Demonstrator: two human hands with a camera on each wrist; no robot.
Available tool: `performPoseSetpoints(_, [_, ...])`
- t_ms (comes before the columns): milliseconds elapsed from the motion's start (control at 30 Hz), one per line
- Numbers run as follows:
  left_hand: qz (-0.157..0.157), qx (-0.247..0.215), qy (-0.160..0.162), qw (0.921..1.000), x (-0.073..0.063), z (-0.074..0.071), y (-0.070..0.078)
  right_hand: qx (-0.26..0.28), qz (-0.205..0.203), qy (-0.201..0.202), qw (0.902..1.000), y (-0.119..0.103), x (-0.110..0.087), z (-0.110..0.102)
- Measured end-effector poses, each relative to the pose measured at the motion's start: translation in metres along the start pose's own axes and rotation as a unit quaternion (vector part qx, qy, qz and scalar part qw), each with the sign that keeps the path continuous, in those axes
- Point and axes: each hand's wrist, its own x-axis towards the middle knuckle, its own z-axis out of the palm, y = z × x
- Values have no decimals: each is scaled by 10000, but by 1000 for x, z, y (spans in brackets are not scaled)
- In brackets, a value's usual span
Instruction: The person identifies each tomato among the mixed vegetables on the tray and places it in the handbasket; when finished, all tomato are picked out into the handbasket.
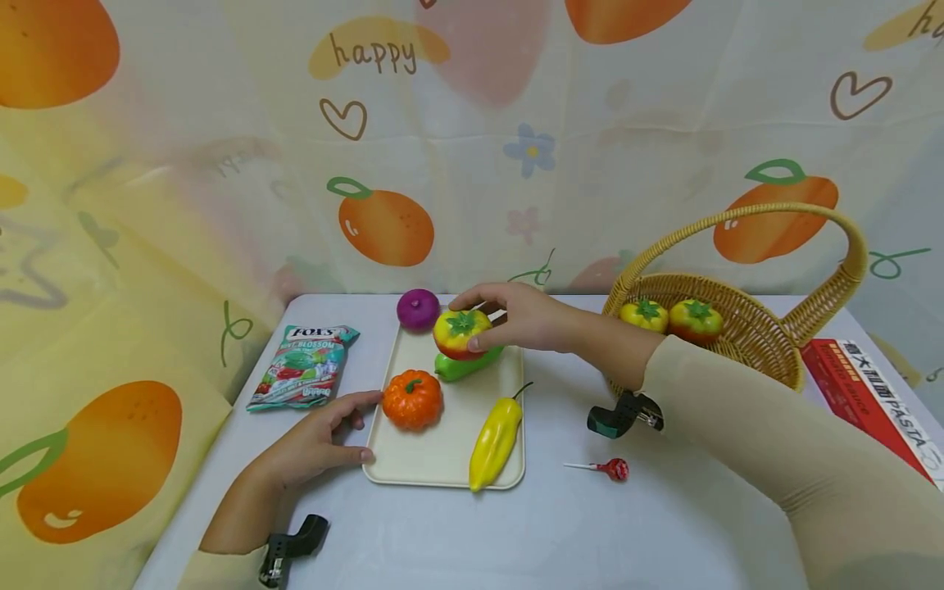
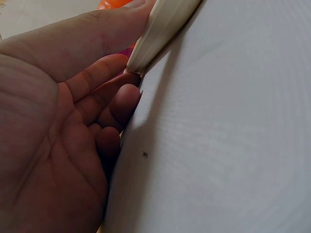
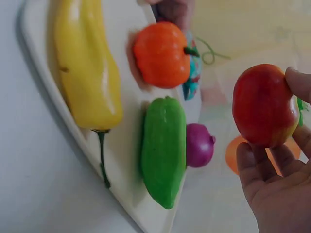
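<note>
My right hand (image 1: 527,315) holds a red-and-yellow tomato (image 1: 462,332) with a green leafy top, above the far part of a cream tray (image 1: 413,469). In the right wrist view, thumb and fingertips grip the tomato (image 3: 265,104) from its sides, clear of the tray. My left hand (image 1: 324,434) rests at the tray's left edge, thumb and fingers spread and touching the rim (image 2: 155,36). An orange pumpkin (image 1: 411,400) sits beside its fingertips. On the tray also lie a green elongated vegetable (image 3: 164,150) and a yellow pepper (image 1: 496,442). A purple onion (image 1: 418,310) is at the far-left corner.
At right stands a wicker basket (image 1: 760,344) with a tall handle and two similar tomatoes (image 1: 695,320) inside. A red pasta box (image 1: 859,401) lies beyond it. Near my right forearm is a lollipop (image 1: 616,469). A candy bag (image 1: 304,367) lies left of the tray.
</note>
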Motion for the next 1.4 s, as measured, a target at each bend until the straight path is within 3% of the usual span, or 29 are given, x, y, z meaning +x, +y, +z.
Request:
performPoseSetpoints(133, [46,-20,21,10000,0,0,0,90,-97,-213,9997,1,-19,-3])
performPoseSetpoints(700, [116,-56,43,9999,-1,1,0,-46,251,-647,9976,19,-97,-29])
performPoseSetpoints(1033, [233,36,51,9997,0,0,-2,-443,593,-420,9964,32,-149,-65])
performPoseSetpoints(1400, [155,-4,7,9999,0,2,2,-829,807,-369,9926,45,-195,-114])
